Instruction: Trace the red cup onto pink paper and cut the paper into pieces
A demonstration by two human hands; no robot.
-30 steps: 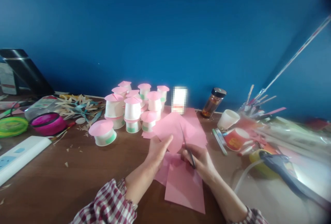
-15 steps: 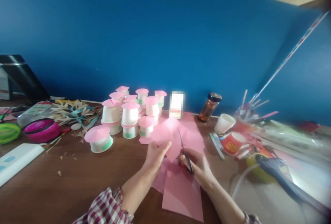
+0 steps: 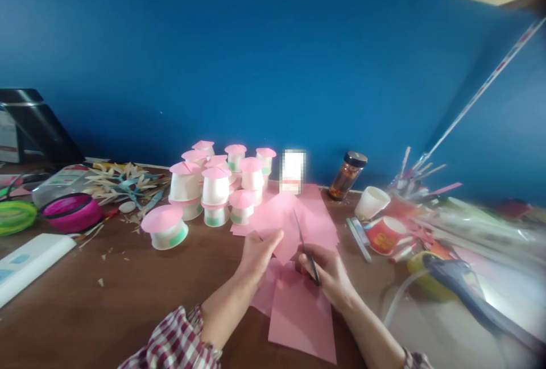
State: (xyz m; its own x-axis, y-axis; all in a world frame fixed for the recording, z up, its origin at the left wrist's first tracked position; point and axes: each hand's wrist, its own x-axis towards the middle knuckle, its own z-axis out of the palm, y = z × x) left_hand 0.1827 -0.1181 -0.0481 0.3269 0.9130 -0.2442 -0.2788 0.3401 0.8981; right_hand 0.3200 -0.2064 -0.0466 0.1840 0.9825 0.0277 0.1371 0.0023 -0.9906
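Held at its left edge by my left hand point(image 3: 259, 255), a piece of pink paper point(image 3: 279, 215) is raised over the table, thumb on top. My right hand point(image 3: 326, 272) is closed round the dark handles of a pair of scissors point(image 3: 310, 258). The blades point away from me and lie at the right side of the held paper; whether they are apart is hard to make out. Beneath my hands lies a pink rectangular sheet point(image 3: 301, 318), partly over another pink piece. More pink sheets point(image 3: 322, 210) lie behind the held one.
Paper cups with pink cone tops point(image 3: 215, 187) stand in a group at the left back, one cup point(image 3: 168, 235) nearer me. A lidded jar point(image 3: 347, 175), a red cup point(image 3: 386, 235) and a glue gun point(image 3: 464, 289) are on the right. A white power strip point(image 3: 34, 261) lies far left.
Almost nothing differs. The whole view has shifted very slightly; both hands, the paper and the scissors keep the same places relative to each other.
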